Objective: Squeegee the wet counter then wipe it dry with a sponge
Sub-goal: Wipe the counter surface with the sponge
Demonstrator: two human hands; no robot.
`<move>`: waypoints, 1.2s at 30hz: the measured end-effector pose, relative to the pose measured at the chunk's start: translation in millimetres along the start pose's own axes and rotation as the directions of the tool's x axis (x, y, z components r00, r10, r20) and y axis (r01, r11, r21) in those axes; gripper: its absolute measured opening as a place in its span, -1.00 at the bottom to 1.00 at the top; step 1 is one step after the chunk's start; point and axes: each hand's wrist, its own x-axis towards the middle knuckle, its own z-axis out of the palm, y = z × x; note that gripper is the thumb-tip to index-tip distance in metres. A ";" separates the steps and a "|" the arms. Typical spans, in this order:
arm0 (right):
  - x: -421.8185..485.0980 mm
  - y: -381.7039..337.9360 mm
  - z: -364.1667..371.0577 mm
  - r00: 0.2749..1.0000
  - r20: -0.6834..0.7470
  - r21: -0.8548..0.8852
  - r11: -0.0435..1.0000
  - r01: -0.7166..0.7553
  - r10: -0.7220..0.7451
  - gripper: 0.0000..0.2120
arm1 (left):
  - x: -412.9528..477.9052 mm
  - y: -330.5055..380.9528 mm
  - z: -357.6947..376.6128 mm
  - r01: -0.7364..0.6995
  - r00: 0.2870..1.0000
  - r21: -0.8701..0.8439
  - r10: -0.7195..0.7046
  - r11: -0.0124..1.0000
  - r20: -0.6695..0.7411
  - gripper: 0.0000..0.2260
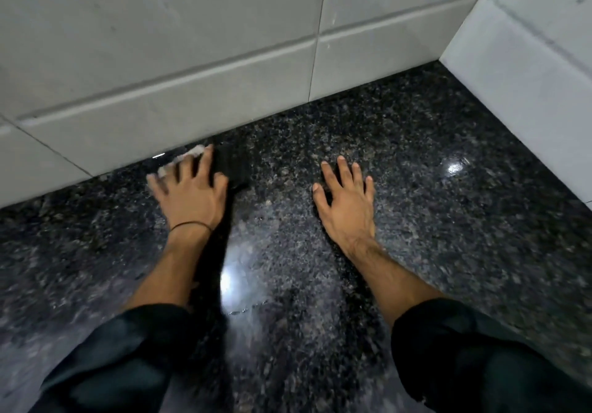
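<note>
Granite counter (416, 162) gleams wet; the left hand (189, 195) presses flat, fingers splayed, on something pale (probably the soft sponge (192, 151)), right hand (347, 201) spread empty.

Head-worn view, angled steeply down — close over dark counter (416, 188), tiled corner beyond

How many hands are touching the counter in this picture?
2. The left hand presses a pale item, blurred, near the tiled wall. The right hand lies flat and empty on the counter.
</note>
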 end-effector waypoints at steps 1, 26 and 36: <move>0.7 0.1 0.4 1.000 -0.004 -0.006 1.000 0.001 -0.001 -0.46 | -9.2 -19.2 -3.5 0.054 0.998 0.019 -0.053 0.998 -0.032 -0.53; -141.9 -55.3 -7.1 0.962 0.189 0.028 0.980 0.196 -0.198 -0.48 | -96.2 -116.9 -35.0 0.010 0.988 0.042 -0.016 0.999 0.151 -0.43; -168.1 -54.5 0.9 0.963 0.176 -0.039 0.976 0.214 -0.204 -0.49 | -243.5 -33.8 -12.3 -0.037 0.995 0.004 0.037 0.999 0.094 -0.44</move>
